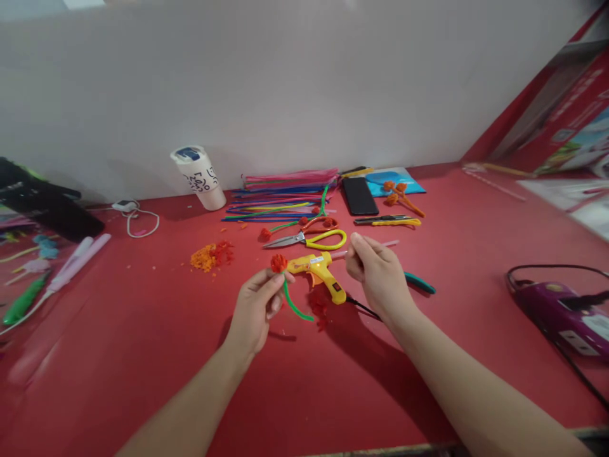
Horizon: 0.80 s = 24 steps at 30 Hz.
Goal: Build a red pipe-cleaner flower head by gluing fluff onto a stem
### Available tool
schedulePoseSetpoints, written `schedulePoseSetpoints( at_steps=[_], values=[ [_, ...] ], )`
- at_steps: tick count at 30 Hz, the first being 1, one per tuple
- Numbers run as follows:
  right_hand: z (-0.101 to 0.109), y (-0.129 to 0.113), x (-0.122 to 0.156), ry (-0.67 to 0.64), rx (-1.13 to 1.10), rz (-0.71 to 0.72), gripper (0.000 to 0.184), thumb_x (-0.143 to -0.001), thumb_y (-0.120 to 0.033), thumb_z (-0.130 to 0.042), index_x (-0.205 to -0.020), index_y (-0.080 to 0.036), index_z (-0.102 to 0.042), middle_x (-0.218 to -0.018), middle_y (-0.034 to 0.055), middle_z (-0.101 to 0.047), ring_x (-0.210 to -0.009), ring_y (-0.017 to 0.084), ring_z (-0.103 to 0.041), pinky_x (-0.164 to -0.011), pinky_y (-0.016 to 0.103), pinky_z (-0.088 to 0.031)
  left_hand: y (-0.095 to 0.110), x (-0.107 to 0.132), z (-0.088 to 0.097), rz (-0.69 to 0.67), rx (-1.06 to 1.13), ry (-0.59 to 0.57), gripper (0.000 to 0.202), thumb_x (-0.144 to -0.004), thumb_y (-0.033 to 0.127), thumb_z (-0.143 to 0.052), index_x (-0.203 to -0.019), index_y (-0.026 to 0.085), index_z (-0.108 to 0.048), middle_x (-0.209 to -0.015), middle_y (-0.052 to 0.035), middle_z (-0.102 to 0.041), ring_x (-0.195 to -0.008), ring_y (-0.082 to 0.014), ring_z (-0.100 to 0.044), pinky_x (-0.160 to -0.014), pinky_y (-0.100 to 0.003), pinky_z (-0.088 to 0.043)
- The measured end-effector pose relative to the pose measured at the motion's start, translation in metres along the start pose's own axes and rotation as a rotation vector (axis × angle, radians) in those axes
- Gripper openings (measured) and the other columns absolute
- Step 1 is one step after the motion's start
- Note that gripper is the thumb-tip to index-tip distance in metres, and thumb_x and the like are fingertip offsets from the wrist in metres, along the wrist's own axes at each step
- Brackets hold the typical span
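Note:
Between the thumb and fingers of my left hand is a pipe-cleaner flower with a fluffy red head and a curved green stem. My right hand is raised to the right with thumb and fingertips pinched together; what they hold, if anything, is too small to make out. A yellow glue gun lies between the hands, a glue stick poking from its back. Red fluff clippings lie just below it. Scissors with a red and a yellow handle rest behind the gun.
Behind are pipe cleaners, a phone, a yellow cutter knife, an orange flower and a white tumbler. Orange clippings sit left. A purple power strip with cords is at right, a pink hair straightener far left.

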State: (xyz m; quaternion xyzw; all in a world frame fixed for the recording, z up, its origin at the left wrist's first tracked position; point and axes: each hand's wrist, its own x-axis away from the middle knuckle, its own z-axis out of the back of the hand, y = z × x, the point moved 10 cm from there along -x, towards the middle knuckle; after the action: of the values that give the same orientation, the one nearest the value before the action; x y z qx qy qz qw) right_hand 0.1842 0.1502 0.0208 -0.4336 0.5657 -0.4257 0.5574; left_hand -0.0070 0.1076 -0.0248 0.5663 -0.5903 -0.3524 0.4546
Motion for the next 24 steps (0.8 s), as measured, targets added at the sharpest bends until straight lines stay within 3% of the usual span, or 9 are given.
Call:
schedulePoseSetpoints(
  at_steps=[2,4,6,9,12,24],
  values=[
    [0.000,-0.005,0.001,0.013,0.086,0.052,0.029,-0.089,-0.032,-0.050,-0.063,-0.021,-0.044,-0.047,-0.0091,-0.032,-0.041,0.007,-0.028,-0.041,0.021,-0.024,-0.004,0.001,-0.005,0.025,0.005,-0.025,0.012,-0.075,0.026,-0.066,-0.073,0.014,-0.068,-0.065,0.0013,-0.063,-0.037,0.0012,-0.035,-0.034,-0.011,-0.021],
    [-0.010,-0.015,0.009,-0.019,0.164,0.126,0.007,-0.080,-0.024,-0.060,-0.078,-0.020,-0.055,-0.056,-0.0063,-0.046,-0.048,0.009,-0.041,-0.047,0.021,-0.033,-0.011,0.003,-0.011,0.067,0.011,-0.056,0.012,-0.075,0.026,-0.064,-0.074,0.014,-0.066,-0.066,0.0009,-0.065,-0.033,0.0013,-0.036,-0.031,-0.011,-0.021],
    [-0.025,-0.027,0.020,-0.085,0.223,0.209,0.014,-0.075,-0.018,-0.064,-0.088,-0.021,-0.061,-0.069,-0.0028,-0.057,-0.058,0.011,-0.051,-0.058,0.024,-0.041,-0.016,0.005,-0.018,0.106,0.012,-0.090,0.013,-0.076,0.027,-0.062,-0.073,0.014,-0.063,-0.060,0.0023,-0.063,-0.029,0.0008,-0.035,-0.029,-0.012,-0.021],
    [-0.043,-0.051,0.039,-0.146,0.396,0.460,0.009,-0.081,-0.017,-0.060,-0.088,-0.021,-0.063,-0.081,0.0026,-0.064,-0.073,0.015,-0.057,-0.068,0.027,-0.046,-0.020,0.008,-0.024,0.130,-0.002,-0.115,0.013,-0.076,0.027,-0.061,-0.072,0.015,-0.059,-0.054,0.0047,-0.059,-0.027,-0.0010,-0.037,-0.026,-0.012,-0.021],
    [-0.053,-0.065,0.052,-0.148,0.590,0.695,0.012,-0.087,-0.014,-0.053,-0.094,-0.019,-0.061,-0.086,0.0055,-0.066,-0.076,0.015,-0.061,-0.069,0.027,-0.048,-0.022,0.010,-0.027,0.152,-0.031,-0.128,0.015,-0.077,0.029,-0.060,-0.071,0.015,-0.056,-0.053,0.0043,-0.059,-0.027,-0.0015,-0.039,-0.025,-0.011,-0.022],
    [-0.054,-0.069,0.053,-0.142,0.634,0.740,0.009,-0.086,-0.011,-0.054,-0.087,-0.018,-0.060,-0.081,0.0053,-0.066,-0.072,0.014,-0.061,-0.066,0.025,-0.050,-0.025,0.012,-0.027,0.184,-0.066,-0.137,0.014,-0.077,0.029,-0.057,-0.072,0.016,-0.056,-0.050,0.0043,-0.060,-0.026,-0.0022,-0.040,-0.024,-0.011,-0.024]
  ],
)
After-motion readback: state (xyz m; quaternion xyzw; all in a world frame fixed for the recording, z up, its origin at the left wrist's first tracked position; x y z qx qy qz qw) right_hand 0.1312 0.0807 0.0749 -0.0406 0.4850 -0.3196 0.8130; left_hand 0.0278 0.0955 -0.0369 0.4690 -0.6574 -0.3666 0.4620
